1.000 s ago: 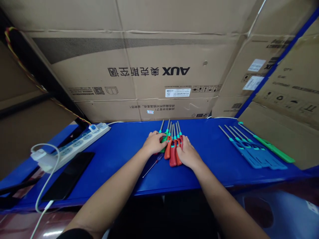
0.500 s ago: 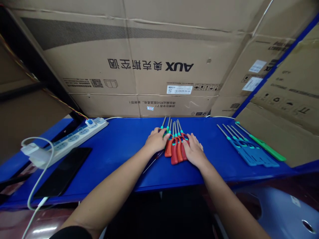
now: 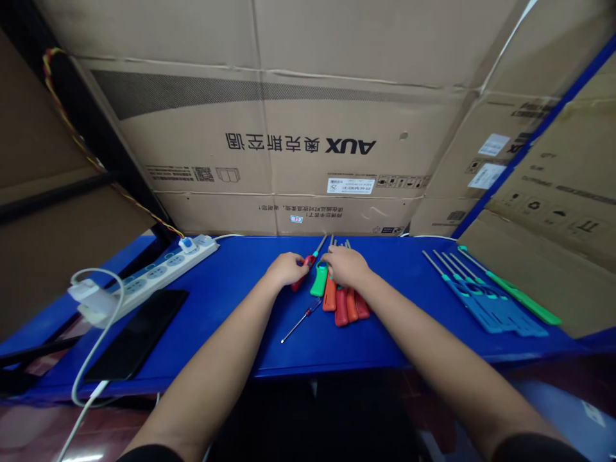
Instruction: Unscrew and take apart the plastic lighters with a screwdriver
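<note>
Held a red stick lighter (image 3: 298, 280) in the left hand (image 3: 285, 269), fingers closed about its handle, just left of the green stick lighter (image 3: 318, 283), slanting its long axis forward and rightward. Bent the right hand (image 3: 349, 265) palm-down across the row of red and orange lighters (image 3: 341, 309), just right of the green one, with fingertips near its far end, closer to it than the left; could not tell whether gripping or only touching.

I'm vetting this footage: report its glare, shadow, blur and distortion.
Head view: white glare on the dark red floor, lower left; darkness below the flat blue tabletop; small print soft on the brown cardboard panel; apparent stretching toward the edges.
</note>
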`<state>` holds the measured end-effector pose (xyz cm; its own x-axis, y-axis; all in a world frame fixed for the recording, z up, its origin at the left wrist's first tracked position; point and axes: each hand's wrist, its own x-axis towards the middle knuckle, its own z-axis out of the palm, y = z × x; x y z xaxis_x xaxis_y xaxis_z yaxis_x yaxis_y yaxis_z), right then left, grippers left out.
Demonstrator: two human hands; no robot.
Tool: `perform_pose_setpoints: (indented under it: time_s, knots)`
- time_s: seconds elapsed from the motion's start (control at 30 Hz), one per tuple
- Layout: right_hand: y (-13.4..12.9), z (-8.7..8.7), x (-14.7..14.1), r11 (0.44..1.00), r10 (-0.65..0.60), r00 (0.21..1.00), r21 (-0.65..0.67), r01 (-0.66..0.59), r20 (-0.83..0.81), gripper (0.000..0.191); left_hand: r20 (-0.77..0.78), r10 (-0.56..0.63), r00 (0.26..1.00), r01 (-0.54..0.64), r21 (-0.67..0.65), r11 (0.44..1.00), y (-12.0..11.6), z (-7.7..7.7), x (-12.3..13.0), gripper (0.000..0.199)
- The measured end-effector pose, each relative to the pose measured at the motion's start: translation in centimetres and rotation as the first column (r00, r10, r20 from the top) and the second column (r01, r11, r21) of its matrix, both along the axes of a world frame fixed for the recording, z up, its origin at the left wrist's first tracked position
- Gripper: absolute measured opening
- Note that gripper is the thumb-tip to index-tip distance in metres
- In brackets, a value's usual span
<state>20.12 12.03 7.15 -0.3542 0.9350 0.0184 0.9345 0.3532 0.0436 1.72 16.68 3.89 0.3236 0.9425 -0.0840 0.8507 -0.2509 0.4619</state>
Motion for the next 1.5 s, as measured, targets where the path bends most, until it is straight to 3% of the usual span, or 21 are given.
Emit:
perform_pose_setpoints:
  time_s: [0.1,0.2,0.33,0.47,0.7,0.8,0.93,1.03,1.13,1.23,1.4,1.5]
  knots:
    - [3.6,0.6,-0.5,0.987,0.130,0.980,-0.108,-0.115,0.148,0.027,0.021,0.004,1.000,-0.004,0.012,1.000,0.2,0.0,-0.4,0.028]
    - [5.4,1.0,-0.4,0.952,0.263,0.937,-0.218,-0.214,0.228,0.034,0.029,0.006,1.000,-0.007,0.024,1.000,0.3,-0.2,-0.4,0.028]
    - [6.0,1.5,0.6,0.917,0.367,0.896,-0.258,-0.304,0.251,0.047,0.033,-0.012,0.999,0.011,0.037,0.999,0.3,-0.3,-0.3,0.028]
    - [5.8,1.6,1.0,0.921,0.379,0.898,-0.190,-0.341,0.222,0.035,0.036,-0.066,0.997,0.064,0.057,0.996,-0.1,-0.3,0.2,0.032]
    - [4.5,0.7,1.9,0.950,0.309,0.950,-0.064,-0.306,0.044,0.022,-0.064,-0.104,0.992,0.110,0.091,0.990,-2.4,-0.1,2.5,0.052]
    - [2.8,0.6,4.7,0.961,0.275,0.957,-0.008,-0.277,-0.089,0.029,-0.090,-0.094,0.992,0.105,0.128,0.986,-3.6,-0.2,3.5,0.056]
    - [-1.1,-0.8,8.9,0.986,0.148,0.952,0.108,-0.123,-0.268,0.046,-0.089,-0.159,0.983,0.169,0.123,0.978,-5.1,-0.5,4.8,0.068]
    - [-4.3,-3.2,10.1,0.997,0.073,0.926,0.019,-0.071,-0.370,0.064,-0.097,-0.200,0.975,0.204,0.031,0.979,-6.0,-0.7,5.8,0.077]
    - [-6.7,-5.3,8.9,0.989,-0.017,0.910,-0.141,-0.046,-0.415,0.074,-0.123,-0.219,0.968,0.220,0.001,0.975,-6.6,-0.7,6.4,0.082]
    - [-7.9,-6.5,6.1,0.986,-0.115,0.909,-0.156,0.056,-0.401,0.070,-0.149,-0.258,0.955,0.259,-0.014,0.966,-6.1,-0.4,6.1,0.080]
    - [-8.0,-6.3,0.8,0.944,-0.329,0.851,-0.176,0.281,-0.410,0.075,-0.121,-0.396,0.910,0.399,-0.002,0.917,-2.8,-0.4,3.6,0.078]
    - [-7.8,-5.9,-1.1,0.925,-0.380,0.820,-0.194,0.327,-0.428,0.081,0.093,-0.490,0.867,0.487,0.057,0.872,-0.6,-0.8,1.7,0.074]
